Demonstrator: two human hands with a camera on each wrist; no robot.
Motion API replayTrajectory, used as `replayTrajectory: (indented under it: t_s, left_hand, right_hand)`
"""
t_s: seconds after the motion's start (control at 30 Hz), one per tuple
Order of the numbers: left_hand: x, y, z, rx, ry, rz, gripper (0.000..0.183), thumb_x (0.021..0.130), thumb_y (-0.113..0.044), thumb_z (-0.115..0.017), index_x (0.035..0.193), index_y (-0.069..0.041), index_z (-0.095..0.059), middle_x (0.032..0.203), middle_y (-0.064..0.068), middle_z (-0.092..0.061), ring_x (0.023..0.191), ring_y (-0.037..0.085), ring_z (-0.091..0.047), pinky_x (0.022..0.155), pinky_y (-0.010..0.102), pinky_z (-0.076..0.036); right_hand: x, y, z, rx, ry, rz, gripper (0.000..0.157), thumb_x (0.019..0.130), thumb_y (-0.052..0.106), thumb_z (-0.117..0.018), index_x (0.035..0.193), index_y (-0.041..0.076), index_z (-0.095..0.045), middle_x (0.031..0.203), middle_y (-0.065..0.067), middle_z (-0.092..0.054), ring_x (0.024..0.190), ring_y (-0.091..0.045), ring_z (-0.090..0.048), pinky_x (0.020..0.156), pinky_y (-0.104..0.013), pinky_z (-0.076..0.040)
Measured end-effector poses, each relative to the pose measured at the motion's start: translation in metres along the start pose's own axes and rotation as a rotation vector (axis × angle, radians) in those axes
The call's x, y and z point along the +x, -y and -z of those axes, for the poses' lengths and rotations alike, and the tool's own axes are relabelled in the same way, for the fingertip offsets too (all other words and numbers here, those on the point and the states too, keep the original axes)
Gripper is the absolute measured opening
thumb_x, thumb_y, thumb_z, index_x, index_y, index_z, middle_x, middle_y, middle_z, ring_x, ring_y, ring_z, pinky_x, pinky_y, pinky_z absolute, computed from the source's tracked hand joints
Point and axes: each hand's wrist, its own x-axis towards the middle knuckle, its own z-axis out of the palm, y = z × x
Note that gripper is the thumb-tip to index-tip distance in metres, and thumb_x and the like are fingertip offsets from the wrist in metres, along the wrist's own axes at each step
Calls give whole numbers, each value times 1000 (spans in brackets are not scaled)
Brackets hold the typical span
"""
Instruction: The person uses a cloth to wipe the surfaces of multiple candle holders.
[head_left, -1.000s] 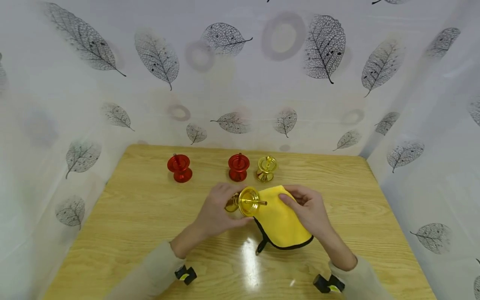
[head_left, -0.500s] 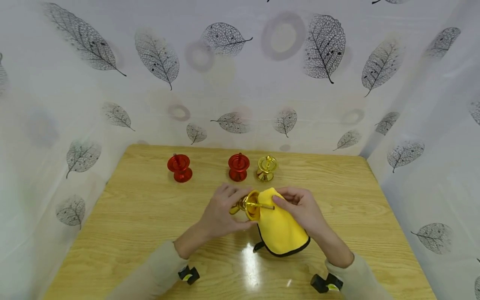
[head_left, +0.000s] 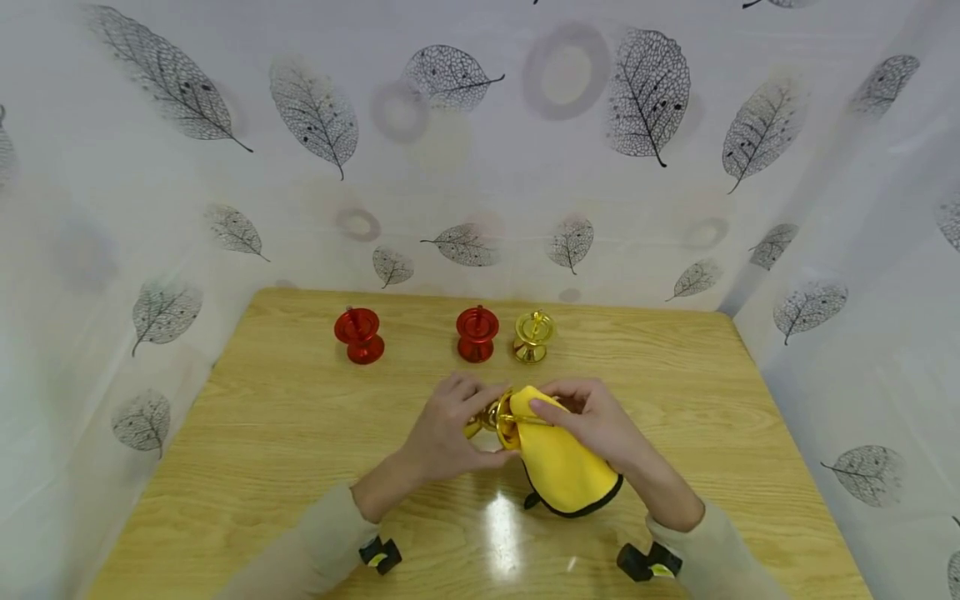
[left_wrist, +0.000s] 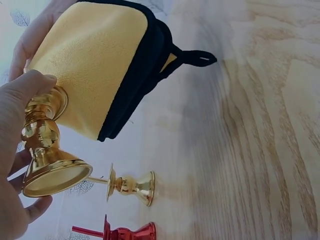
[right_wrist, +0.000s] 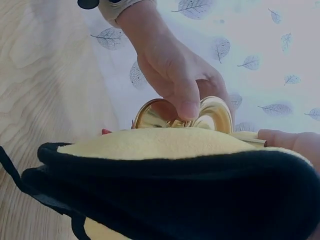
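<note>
My left hand (head_left: 446,433) grips a gold candle holder (left_wrist: 42,135) around its stem, thumb on one side and fingers on the other. The holder is tilted, with its cup and spike toward the right and its round base facing left. A yellow cloth (head_left: 566,471) with a black edge and a hanging loop is pinched in my right hand (head_left: 596,423). The cloth's upper part presses into the cup, beside the spike, and covers some of the rim. In the right wrist view the cloth hides much of the holder.
At the back of the wooden table (head_left: 285,433) stand a red candle holder (head_left: 362,337) on the left, another red candle holder (head_left: 477,335) nearer the middle, and a gold candle holder (head_left: 533,337) beside it. A leaf-patterned white sheet (head_left: 315,250) surrounds the table.
My right hand has moved left and slightly down, bringing the cloth from beside the cup into it. The gold candle holder has turned more sideways and shifted a little right.
</note>
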Motion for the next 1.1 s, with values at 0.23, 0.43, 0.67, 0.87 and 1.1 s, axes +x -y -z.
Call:
replayTrajectory:
  t_s: [0.23, 0.43, 0.67, 0.87, 1.1]
  left_hand:
    - [-1, 0, 4, -28, 13, 48, 84, 62, -39, -101, 135, -9, -71, 103, 2, -70, 95, 17, -59, 80, 33, -55]
    - [-3, 2, 9, -52, 18, 114, 84, 62, -40, -99, 136, -12, -70, 102, 1, -71, 96, 16, -59, 80, 31, -54]
    - [-3, 0, 9, -47, 0, 120, 82, 61, -42, -98, 133, -11, -72, 98, -1, -69, 93, 14, -57, 78, 28, -52]
    - [-2, -3, 9, -40, -14, 105, 82, 61, -44, -97, 131, -11, -72, 96, -1, -69, 91, 14, -59, 77, 27, -54]
    - [-2, -5, 7, -58, -9, 83, 82, 63, -45, -96, 132, -10, -72, 95, -1, -70, 86, 13, -58, 73, 22, -52]
  right_hand:
    - [-5, 3, 2, -130, -52, 81, 21, 103, 16, -68, 114, 2, -78, 107, -16, -78, 81, -9, -67, 70, -24, -57]
    - [-13, 4, 13, -158, -70, 192, 19, 104, 9, -65, 116, 1, -77, 102, 10, -78, 80, -7, -68, 67, -25, -57]
    - [-13, 4, 15, -166, -30, 315, 19, 103, 0, -62, 116, 1, -75, 101, 8, -77, 69, -3, -56, 52, -23, -46]
    - [-11, 9, 13, -217, 16, 344, 21, 101, -1, -64, 117, 8, -76, 101, -10, -75, 64, -2, -48, 51, -23, -44]
    - [-1, 11, 11, -351, 107, 480, 26, 98, -2, -69, 119, 11, -76, 112, -6, -79, 91, -7, -70, 76, -26, -61]
